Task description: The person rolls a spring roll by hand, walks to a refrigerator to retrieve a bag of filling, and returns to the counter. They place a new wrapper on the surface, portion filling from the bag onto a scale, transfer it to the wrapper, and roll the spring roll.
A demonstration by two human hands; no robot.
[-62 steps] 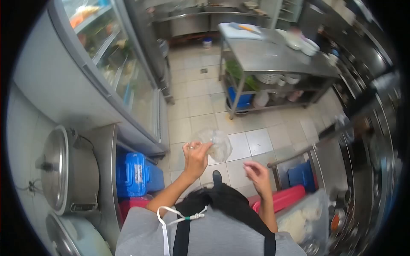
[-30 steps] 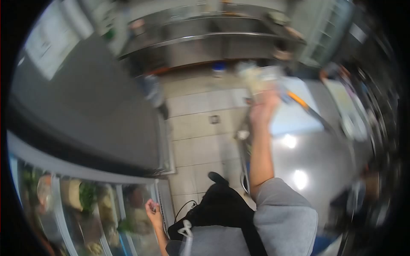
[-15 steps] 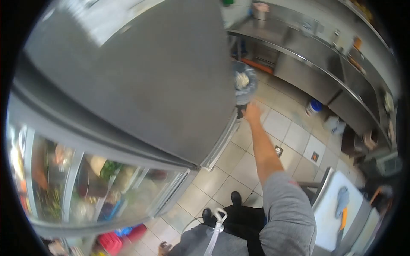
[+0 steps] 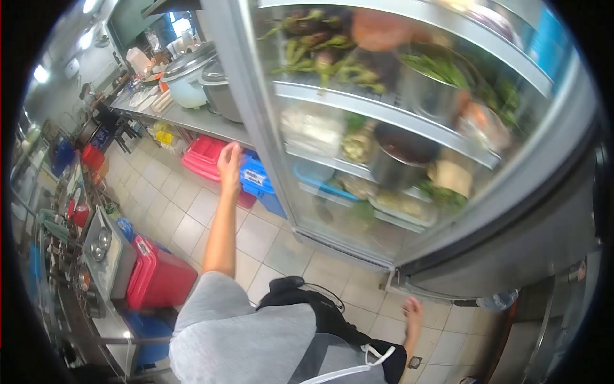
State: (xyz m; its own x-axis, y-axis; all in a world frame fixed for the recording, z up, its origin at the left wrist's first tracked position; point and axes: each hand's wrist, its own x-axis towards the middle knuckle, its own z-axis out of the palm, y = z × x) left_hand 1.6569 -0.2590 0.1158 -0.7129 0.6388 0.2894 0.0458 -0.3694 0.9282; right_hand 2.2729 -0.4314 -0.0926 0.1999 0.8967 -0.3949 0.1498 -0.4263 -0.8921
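My left hand (image 4: 229, 160) is raised at the end of an outstretched arm, in front of a red lidded bin (image 4: 206, 157) and a blue lidded bin (image 4: 261, 185). Its fingers are loosely bent and apart, and it holds nothing. Low on the right, my right hand (image 4: 412, 311) hangs over the floor tiles with its fingers apart, also holding nothing. Beside my arms stands a glass-door fridge (image 4: 256, 118). Behind its glass are green vegetables (image 4: 320, 54), a metal pot of green pods (image 4: 435, 86) and a darker pot (image 4: 404, 157).
A steel counter (image 4: 211, 125) carries large cookers (image 4: 185, 80). Another red bin (image 4: 160, 272) stands at the left, beside a grey tub (image 4: 109, 256) with metal bowls. A person (image 4: 96, 105) is in the far left background. Tiled floor (image 4: 281, 249) runs beneath me.
The view has swung left, from the sinks and fridge side to the glass door and counter. My right hand was stretched forward and now hangs low; my left arm is now raised.
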